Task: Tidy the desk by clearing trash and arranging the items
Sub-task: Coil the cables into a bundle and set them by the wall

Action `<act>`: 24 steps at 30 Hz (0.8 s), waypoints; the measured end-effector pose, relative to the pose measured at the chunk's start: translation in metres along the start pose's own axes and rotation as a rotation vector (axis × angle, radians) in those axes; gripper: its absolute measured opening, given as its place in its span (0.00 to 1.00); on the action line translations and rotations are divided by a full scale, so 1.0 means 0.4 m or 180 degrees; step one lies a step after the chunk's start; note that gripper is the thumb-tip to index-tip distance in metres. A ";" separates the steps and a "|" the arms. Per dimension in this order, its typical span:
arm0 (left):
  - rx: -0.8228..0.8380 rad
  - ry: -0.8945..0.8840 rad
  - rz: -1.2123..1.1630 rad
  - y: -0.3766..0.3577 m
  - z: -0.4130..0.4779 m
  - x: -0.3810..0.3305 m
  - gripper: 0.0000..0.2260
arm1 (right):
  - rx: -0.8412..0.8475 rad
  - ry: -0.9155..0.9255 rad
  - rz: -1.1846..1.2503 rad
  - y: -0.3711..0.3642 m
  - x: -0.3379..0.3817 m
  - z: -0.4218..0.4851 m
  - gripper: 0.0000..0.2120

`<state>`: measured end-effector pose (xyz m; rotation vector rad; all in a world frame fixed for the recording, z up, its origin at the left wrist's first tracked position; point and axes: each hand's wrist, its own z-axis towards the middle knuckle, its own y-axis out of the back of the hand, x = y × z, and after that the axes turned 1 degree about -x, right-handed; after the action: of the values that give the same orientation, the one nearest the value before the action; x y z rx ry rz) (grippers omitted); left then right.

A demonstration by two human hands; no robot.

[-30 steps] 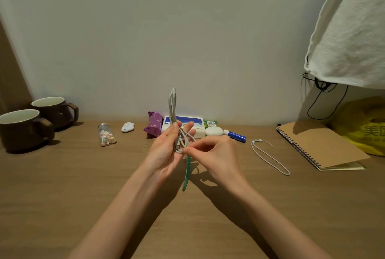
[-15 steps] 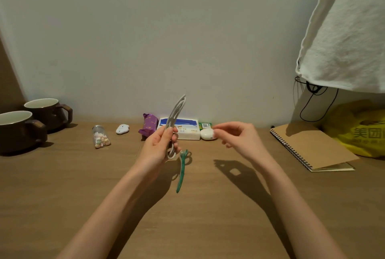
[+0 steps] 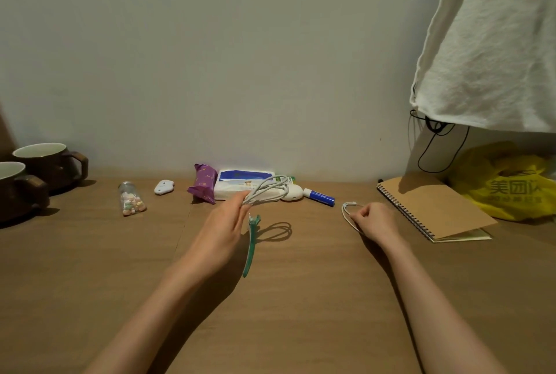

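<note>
My left hand [image 3: 224,227] holds a coiled white cable [image 3: 267,191] above the wooden desk [image 3: 90,268], with the coil pointing right toward the tissue pack [image 3: 237,185]. A green hair clip [image 3: 251,245] lies on the desk just right of that hand. My right hand [image 3: 371,220] rests on the desk with its fingers pinched on a thin white cord loop [image 3: 347,211].
Two brown mugs [image 3: 39,175] stand at the far left. Along the wall lie a small candy jar [image 3: 131,202], a white gadget [image 3: 164,187], a purple wrapper [image 3: 203,182], a white case [image 3: 291,192] and a blue-capped tube [image 3: 320,196]. A spiral notebook [image 3: 433,208], yellow bag [image 3: 505,184] and hanging white cloth [image 3: 493,51] are at right.
My right hand left the coiled cable and moved right, down onto the white cord loop. My left hand lowered and tilted the coil from upright to sideways.
</note>
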<state>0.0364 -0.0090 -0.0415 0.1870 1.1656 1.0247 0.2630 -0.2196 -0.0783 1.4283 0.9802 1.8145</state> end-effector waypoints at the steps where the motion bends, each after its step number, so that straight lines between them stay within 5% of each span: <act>1: 0.0051 0.0005 0.0014 0.001 0.000 0.001 0.15 | 0.0044 -0.0007 -0.0080 0.000 0.002 0.000 0.16; 4: 0.0235 0.0226 -0.0079 -0.005 -0.005 0.000 0.20 | -0.0070 0.0167 -0.0085 0.019 0.023 -0.015 0.12; 6: 0.0327 0.0342 -0.0235 -0.008 -0.007 0.001 0.22 | -0.0215 0.0470 0.0527 0.050 0.059 -0.042 0.04; 13: 0.0198 0.0232 -0.0068 -0.005 0.001 0.014 0.12 | 0.0344 0.1327 0.2699 0.159 0.217 -0.180 0.07; 17: 0.0009 0.0235 -0.0124 -0.001 0.007 0.018 0.11 | 0.0780 0.1593 0.2860 0.155 0.243 -0.220 0.13; 24: 0.0104 -0.0177 -0.0050 -0.007 0.004 0.005 0.08 | 0.0358 0.2108 0.1974 0.107 0.265 -0.230 0.31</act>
<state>0.0392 -0.0085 -0.0439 0.2306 1.1321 0.9813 0.1489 -0.1701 -0.0004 1.2999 1.0163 2.8474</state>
